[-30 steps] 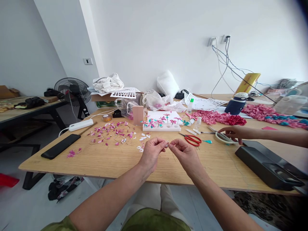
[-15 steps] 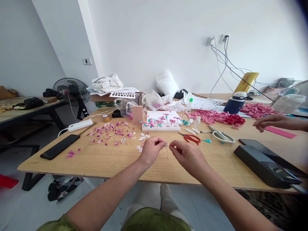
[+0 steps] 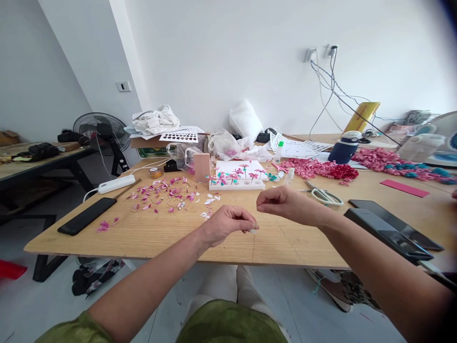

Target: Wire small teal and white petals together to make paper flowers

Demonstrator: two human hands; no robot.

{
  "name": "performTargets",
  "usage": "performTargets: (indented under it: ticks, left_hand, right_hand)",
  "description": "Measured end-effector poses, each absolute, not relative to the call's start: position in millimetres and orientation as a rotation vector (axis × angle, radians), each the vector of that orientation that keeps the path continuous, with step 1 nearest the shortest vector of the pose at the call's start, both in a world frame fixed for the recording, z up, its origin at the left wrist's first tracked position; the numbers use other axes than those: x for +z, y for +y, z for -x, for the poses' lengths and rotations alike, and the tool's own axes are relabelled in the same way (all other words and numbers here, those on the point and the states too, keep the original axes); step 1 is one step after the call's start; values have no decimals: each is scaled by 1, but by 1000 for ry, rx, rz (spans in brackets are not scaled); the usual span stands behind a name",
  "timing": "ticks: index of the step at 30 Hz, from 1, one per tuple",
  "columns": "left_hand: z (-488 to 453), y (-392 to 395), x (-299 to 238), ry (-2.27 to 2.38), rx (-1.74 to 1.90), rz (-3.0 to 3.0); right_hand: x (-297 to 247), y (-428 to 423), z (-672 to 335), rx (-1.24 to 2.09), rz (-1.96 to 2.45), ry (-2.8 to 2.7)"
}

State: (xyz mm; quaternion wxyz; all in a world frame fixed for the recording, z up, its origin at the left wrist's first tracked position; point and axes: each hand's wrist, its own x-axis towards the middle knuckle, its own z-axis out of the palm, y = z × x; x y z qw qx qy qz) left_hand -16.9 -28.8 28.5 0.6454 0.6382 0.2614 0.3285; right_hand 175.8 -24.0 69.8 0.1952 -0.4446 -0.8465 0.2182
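My left hand (image 3: 230, 226) is above the table's front part, thumb and fingertips pinched on a small whitish petal (image 3: 253, 231). A thin line, apparently wire or thread, runs down below it. Higher and to the right, my right hand (image 3: 280, 204) is closed in a pinch, its fingertips apart from the left hand; whatever they hold is too fine to make out. Behind the hands, pink and teal wire-stemmed flowers (image 3: 233, 177) stand in a white foam holder (image 3: 235, 186). Loose pink petals and stems (image 3: 171, 194) are scattered to the left, with white petals (image 3: 211, 200) nearer my left hand.
White-handled scissors (image 3: 326, 196) lie right of my right hand. Beyond are a small clear bottle (image 3: 289, 176), pink flower strands (image 3: 307, 169) and a blue flask (image 3: 344, 148). A black phone (image 3: 87, 216) lies left, a black device (image 3: 383, 233) right. Another person's hand blurs at the right edge.
My hands have moved apart: the right rose and went over the red-handled pliers, the left shifted slightly right and down. The other person's hand has withdrawn toward the right edge.
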Motion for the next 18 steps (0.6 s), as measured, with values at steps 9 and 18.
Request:
performTargets:
  ticks: [9,18]
  left_hand:
    - [16,-21,17,586,1086,-955]
    - [13,-15,21,923,1204,-1486]
  right_hand:
    - [23,-38,-152,452,1271,-2026]
    - [49,-59,-133,-218,1328,-2421]
